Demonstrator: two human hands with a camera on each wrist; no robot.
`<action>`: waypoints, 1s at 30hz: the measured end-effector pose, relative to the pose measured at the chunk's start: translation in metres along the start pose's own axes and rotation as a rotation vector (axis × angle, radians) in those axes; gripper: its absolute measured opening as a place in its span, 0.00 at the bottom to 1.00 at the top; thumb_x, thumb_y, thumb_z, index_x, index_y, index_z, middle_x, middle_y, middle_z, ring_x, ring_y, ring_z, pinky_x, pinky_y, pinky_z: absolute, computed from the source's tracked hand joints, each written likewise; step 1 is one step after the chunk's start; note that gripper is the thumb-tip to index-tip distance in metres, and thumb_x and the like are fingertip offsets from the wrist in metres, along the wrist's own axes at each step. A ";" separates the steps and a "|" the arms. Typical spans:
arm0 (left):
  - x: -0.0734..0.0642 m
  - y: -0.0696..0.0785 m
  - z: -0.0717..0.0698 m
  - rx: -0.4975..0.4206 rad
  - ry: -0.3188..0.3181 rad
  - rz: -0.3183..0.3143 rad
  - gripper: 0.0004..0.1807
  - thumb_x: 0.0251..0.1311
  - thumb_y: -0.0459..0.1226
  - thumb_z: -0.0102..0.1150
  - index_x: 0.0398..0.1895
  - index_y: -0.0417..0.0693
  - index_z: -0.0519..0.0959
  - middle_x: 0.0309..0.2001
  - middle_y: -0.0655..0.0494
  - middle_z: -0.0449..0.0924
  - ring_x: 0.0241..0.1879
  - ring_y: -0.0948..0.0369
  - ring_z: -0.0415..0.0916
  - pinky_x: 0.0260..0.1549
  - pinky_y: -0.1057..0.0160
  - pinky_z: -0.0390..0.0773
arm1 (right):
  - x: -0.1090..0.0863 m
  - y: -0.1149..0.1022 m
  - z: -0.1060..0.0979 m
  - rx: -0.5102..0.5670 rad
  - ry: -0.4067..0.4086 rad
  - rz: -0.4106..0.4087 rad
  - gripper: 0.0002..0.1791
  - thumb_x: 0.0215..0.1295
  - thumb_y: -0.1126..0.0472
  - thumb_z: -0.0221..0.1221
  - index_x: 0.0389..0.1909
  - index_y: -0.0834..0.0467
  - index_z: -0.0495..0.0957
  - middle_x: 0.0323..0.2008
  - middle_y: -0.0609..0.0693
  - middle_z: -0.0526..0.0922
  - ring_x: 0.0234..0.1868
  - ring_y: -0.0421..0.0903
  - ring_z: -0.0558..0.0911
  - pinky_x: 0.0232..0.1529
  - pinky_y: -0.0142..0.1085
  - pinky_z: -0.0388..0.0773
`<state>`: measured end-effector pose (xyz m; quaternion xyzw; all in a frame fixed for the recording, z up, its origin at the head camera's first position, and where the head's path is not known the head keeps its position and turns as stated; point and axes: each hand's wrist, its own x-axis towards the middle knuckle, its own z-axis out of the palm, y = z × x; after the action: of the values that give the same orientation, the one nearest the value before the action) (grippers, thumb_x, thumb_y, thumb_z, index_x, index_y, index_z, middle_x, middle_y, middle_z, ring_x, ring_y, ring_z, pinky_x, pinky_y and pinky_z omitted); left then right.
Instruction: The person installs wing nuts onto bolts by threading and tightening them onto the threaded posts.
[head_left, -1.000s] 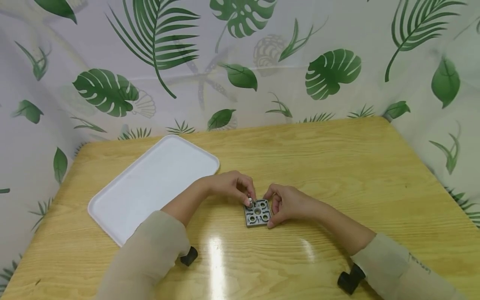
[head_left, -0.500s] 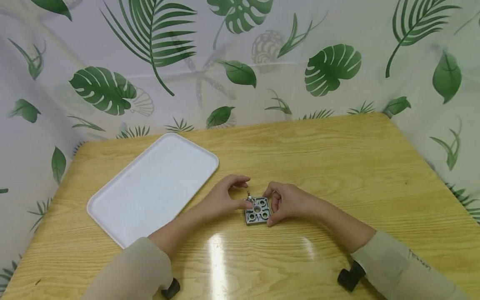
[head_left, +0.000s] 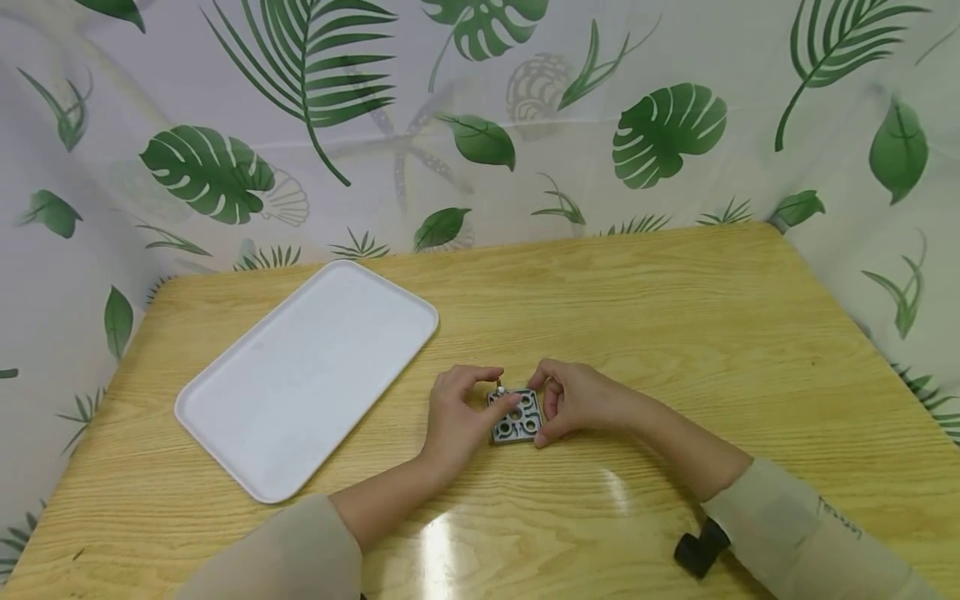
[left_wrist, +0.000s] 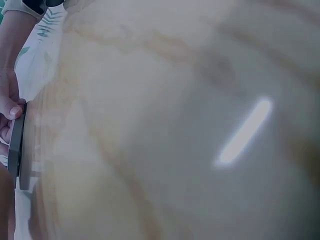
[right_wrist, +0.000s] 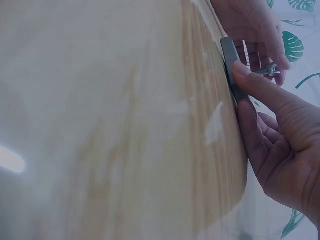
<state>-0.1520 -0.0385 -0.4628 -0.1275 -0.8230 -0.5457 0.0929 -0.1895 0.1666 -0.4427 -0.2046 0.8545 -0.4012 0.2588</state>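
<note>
Square metal plate (head_left: 517, 427), likely stiff and hefty, best taken by its edges; right hand (head_left: 577, 398) gripping one edge, left hand (head_left: 459, 417) spread wide at a bolt (head_left: 501, 389).

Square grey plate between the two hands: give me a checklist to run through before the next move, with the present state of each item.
1. Right hand grips the square grey plate by its right side: ok.
2. Small shiny part stands at the plate's far left corner: ok.
3. Left hand has a firm pinch on that part: cannot tell; its thumb reaches over the plate, but contact is unclear.
4. Small part fully seated: cannot tell; its base is too small and partly hidden.
5. White tray apart from plate and both hands: ok.
</note>
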 end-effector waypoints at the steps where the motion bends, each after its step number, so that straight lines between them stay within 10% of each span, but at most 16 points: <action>1: 0.000 -0.001 0.000 -0.005 -0.007 -0.001 0.20 0.49 0.42 0.71 0.45 0.44 0.81 0.43 0.52 0.81 0.48 0.57 0.69 0.50 0.57 0.66 | 0.000 0.000 0.000 0.000 0.000 -0.002 0.36 0.40 0.57 0.76 0.49 0.62 0.69 0.23 0.48 0.78 0.22 0.43 0.76 0.27 0.33 0.74; 9: 0.012 -0.008 -0.014 -0.013 -0.207 -0.025 0.17 0.52 0.43 0.69 0.46 0.50 0.83 0.42 0.60 0.79 0.48 0.60 0.67 0.50 0.57 0.66 | 0.000 0.001 0.000 0.014 0.001 -0.004 0.36 0.39 0.57 0.77 0.48 0.63 0.69 0.23 0.48 0.78 0.22 0.43 0.76 0.26 0.33 0.74; 19: 0.068 -0.011 -0.044 0.086 -0.793 0.113 0.16 0.53 0.39 0.67 0.47 0.50 0.83 0.43 0.57 0.67 0.49 0.58 0.56 0.50 0.59 0.58 | -0.001 -0.004 -0.003 0.018 -0.027 0.013 0.35 0.39 0.57 0.76 0.48 0.61 0.69 0.23 0.49 0.78 0.23 0.43 0.76 0.26 0.34 0.73; 25: 0.096 -0.016 -0.041 -0.039 -1.087 0.099 0.16 0.58 0.34 0.63 0.50 0.43 0.81 0.45 0.52 0.71 0.48 0.58 0.62 0.50 0.62 0.63 | -0.001 -0.004 -0.002 0.014 -0.035 0.001 0.35 0.40 0.57 0.76 0.48 0.61 0.70 0.23 0.49 0.78 0.22 0.43 0.76 0.24 0.33 0.73; 30: 0.101 -0.023 -0.043 -0.154 -1.180 0.053 0.16 0.61 0.31 0.58 0.52 0.39 0.79 0.48 0.53 0.73 0.48 0.56 0.65 0.49 0.63 0.68 | 0.001 -0.004 -0.001 0.018 -0.035 -0.010 0.35 0.40 0.57 0.76 0.48 0.61 0.70 0.23 0.49 0.78 0.22 0.43 0.76 0.24 0.32 0.73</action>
<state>-0.2548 -0.0759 -0.4370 -0.4360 -0.6903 -0.4382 -0.3760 -0.1905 0.1646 -0.4393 -0.2133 0.8452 -0.4066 0.2735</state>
